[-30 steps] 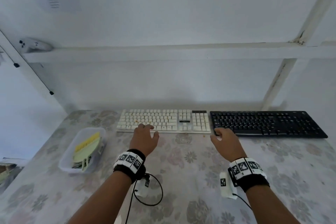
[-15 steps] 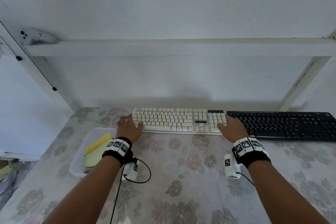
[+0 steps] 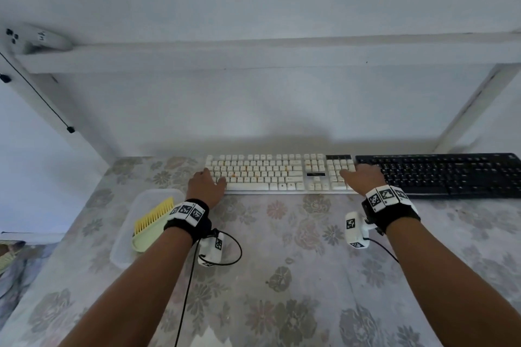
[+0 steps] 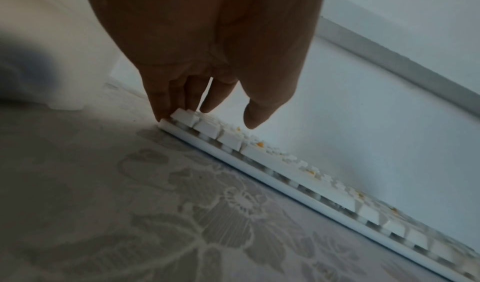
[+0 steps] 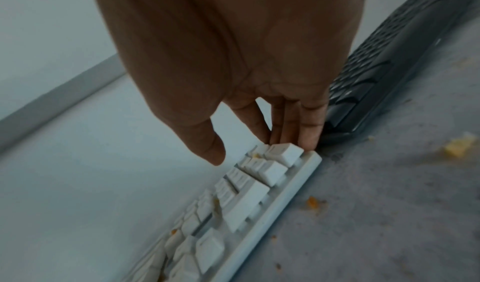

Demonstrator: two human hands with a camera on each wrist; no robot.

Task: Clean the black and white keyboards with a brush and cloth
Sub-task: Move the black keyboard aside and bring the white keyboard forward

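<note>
A floral tablecloth (image 3: pixel 282 276) was spread over the table. A clear plastic tub (image 3: pixel 124 248) was set near the left edge. Orange crumbs (image 5: pixel 457 149) were scattered on the cloth at the right. A white beam (image 3: pixel 253 56) was run across the wall above the table, and a slanted white strut (image 3: pixel 476 104) was fixed at the right. A white device (image 3: pixel 33 39) was mounted at the upper left, with a black cable (image 3: pixel 36 93) strung below it.
</note>
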